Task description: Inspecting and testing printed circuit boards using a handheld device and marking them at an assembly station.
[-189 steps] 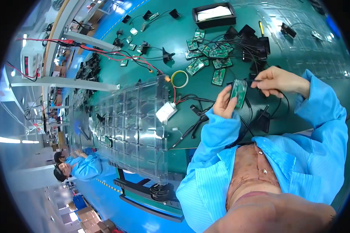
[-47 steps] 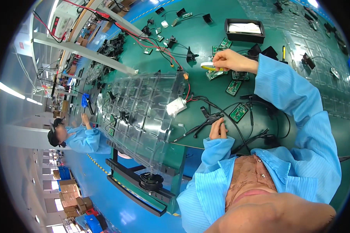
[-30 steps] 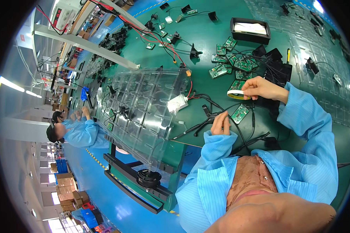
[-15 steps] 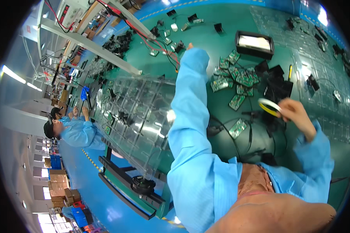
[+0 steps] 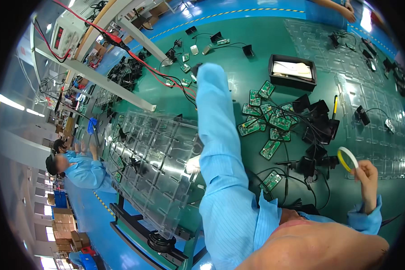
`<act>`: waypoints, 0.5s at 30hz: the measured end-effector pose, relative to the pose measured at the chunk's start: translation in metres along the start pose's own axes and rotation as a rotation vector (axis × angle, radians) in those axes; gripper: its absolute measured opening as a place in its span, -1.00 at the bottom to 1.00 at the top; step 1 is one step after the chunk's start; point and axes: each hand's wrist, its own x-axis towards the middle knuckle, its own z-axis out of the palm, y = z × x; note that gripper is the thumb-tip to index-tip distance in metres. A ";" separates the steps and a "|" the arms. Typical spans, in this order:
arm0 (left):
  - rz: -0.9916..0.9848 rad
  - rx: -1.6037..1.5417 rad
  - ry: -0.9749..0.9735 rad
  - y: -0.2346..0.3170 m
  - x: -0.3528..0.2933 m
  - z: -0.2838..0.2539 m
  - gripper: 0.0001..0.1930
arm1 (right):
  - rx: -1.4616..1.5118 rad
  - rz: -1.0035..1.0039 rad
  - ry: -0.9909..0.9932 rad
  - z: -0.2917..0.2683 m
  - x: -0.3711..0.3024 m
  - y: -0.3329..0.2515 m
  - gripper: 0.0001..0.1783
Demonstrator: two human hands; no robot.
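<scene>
My right hand (image 5: 368, 177) pinches a thin ring-shaped roll of tape (image 5: 352, 156), white outside and yellow inside, above the right of the green table. My left arm (image 5: 218, 130) reaches far forward; its blue sleeve hides the hand, so its fingers do not show. By the end of that sleeve lie a small dark part (image 5: 196, 68) and a few small boards (image 5: 185, 68). Between my arms is a heap of green circuit boards (image 5: 280, 120), beside black housings (image 5: 318, 132) with cables. One board (image 5: 271, 180) lies apart, closer to me.
A black box (image 5: 292, 83) with pale contents stands behind the heap. Clear plastic trays (image 5: 150, 150) lie at left, others (image 5: 373, 148) at right. Red and black clip leads (image 5: 144, 63) hang by a metal frame (image 5: 108, 87). A yellow pen-like tool (image 5: 335, 104) lies right. Co-workers (image 5: 78, 168) sit left.
My right hand has moved right and nearer to me with the tape roll. My left sleeve has shifted slightly left, and the fingertip seen before is now hidden. Another person's arm appears at the top right.
</scene>
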 end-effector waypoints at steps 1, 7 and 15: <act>0.095 0.009 -0.151 -0.009 0.002 -0.033 -0.79 | -0.001 0.007 0.001 0.010 0.008 -0.004 -0.83; -0.226 -1.233 0.240 -0.070 -0.060 -0.082 -0.74 | -0.058 -0.006 -0.516 0.093 0.058 -0.023 -0.81; -0.173 -1.766 0.357 -0.162 -0.226 -0.107 -0.82 | -0.372 -0.585 -1.097 0.203 0.077 0.034 -0.91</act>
